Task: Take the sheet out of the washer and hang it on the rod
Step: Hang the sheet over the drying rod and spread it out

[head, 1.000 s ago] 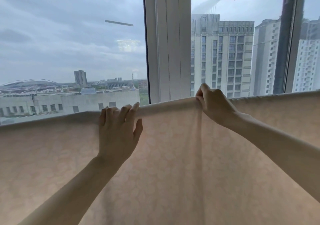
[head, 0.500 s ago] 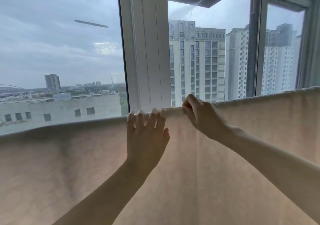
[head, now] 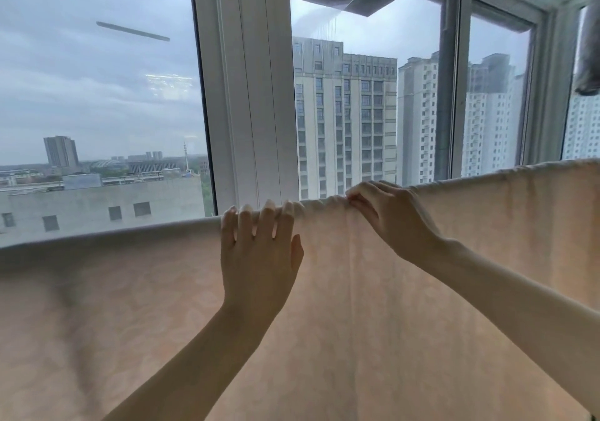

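A pale peach sheet with a faint pattern hangs across the whole view, folded over a rod that it hides along its top edge. My left hand lies flat against the sheet, fingers apart and hooked over the top fold. My right hand pinches the top fold just to the right of it, where the cloth bunches into a small vertical crease. The washer is out of view.
Behind the sheet stands a wide window with a thick white frame post and tall buildings outside. A grey garment hangs at the top right corner.
My left hand has slid to the right along the top fold, closing the gap to my right hand. The view has turned to the right. My right hand keeps its pinch.
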### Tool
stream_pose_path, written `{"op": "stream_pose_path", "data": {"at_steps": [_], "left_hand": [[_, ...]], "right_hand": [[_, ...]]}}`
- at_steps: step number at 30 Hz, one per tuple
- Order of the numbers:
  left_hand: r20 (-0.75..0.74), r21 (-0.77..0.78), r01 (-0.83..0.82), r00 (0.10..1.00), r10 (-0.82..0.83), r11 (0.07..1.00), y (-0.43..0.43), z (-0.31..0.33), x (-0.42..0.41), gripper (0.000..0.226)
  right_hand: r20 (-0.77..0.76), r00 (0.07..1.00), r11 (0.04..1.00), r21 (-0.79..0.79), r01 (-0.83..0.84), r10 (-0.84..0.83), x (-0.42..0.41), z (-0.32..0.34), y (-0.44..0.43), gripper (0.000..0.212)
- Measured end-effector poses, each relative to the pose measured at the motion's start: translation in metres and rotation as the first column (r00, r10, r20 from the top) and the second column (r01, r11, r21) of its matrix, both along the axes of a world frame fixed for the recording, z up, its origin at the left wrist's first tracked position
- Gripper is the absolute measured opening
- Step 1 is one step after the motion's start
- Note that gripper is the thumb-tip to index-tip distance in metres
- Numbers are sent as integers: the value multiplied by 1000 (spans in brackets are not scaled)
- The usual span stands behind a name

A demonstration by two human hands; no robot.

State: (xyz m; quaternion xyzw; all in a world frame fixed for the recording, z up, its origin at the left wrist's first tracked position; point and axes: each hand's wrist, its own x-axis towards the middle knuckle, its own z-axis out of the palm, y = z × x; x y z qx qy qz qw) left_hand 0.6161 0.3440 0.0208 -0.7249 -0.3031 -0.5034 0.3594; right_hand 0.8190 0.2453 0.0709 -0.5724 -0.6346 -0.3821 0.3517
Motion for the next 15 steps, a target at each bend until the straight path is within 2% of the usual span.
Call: {"op": "stream_pose_path", "data": {"at_steps": [5,8,11,15], "left_hand": [[-8,24,1,1000,-1,1000,2,-1,-1,41],[-40,37,-1,999,2,999,0,-3,1,44],[-64,17,-10,998,11,1000,-5,-3,10,47],[-97,26,11,995,-9,1000,-8,1,26,49]], "right_hand": [[62,987,989,28,144,-145,2,5,4,14],[-27,970,969,27,244,-244,21,14,3,18],[-84,970,974,-51,223,-226,28,9,4,16],[-78,978,981,-39,190,-192,27,8,3,14]]}}
